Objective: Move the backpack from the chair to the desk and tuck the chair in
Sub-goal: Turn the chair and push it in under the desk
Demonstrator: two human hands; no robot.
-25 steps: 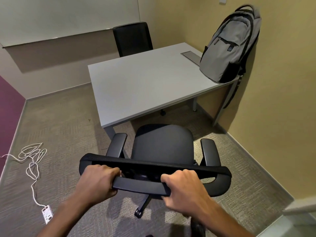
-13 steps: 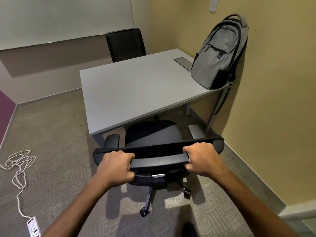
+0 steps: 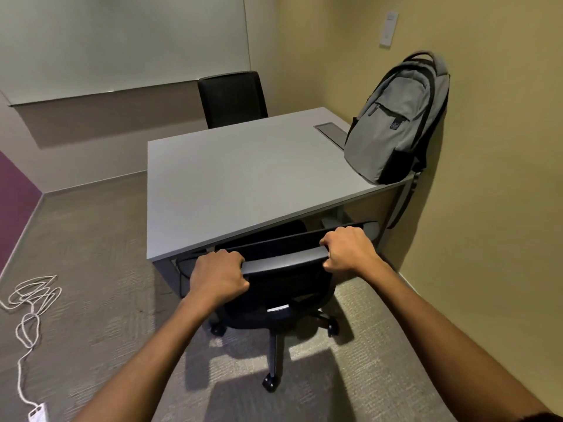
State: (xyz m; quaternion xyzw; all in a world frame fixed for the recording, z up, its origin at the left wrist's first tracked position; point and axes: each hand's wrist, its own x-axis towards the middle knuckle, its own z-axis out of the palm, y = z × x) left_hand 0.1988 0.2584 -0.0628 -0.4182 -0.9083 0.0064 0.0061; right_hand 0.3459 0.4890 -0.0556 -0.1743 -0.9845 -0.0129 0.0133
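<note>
This is a small office or study room, bare and functional. A plain grey desk (image 3: 243, 178) with a cable hatch (image 3: 333, 133) set in its top stands against a tan wall, with a black swivel chair (image 3: 283, 287) on castors at the near side and a second black chair (image 3: 233, 99) opposite. A wide whiteboard (image 3: 122, 41) fills the far wall, grey carpet (image 3: 91, 254) covers the floor, and a white power strip (image 3: 37, 414) trails its cord by the left wall.

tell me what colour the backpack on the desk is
Grey, with black straps and side panels; the backpack shows best in the head view, at the desk's far right corner.
</note>
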